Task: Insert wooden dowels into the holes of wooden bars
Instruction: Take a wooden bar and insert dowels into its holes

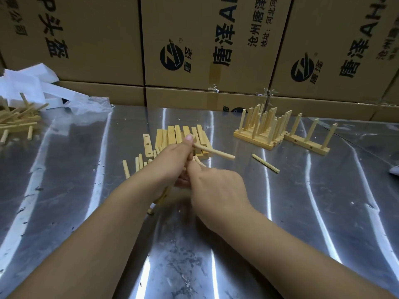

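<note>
My left hand (170, 160) pinches a wooden dowel (216, 151) that sticks out to the right over a pile of wooden bars (179, 134). A bar with holes (147, 145) lies at the pile's left. My right hand (216, 186) is just below and right of the left one, fingers curled toward several loose dowels (138, 164) beneath the hands; whether it holds anything is hidden. A wooden piece (160, 198) shows under my left wrist. One loose dowel (265, 163) lies to the right.
Finished bars with upright dowels (262, 128) stand at the back right, another one (308, 141) beside them. A heap of dowels (17, 121) and white plastic wrap (32, 87) lie at the far left. Cardboard boxes (194, 50) wall the shiny metal table (302, 212) behind.
</note>
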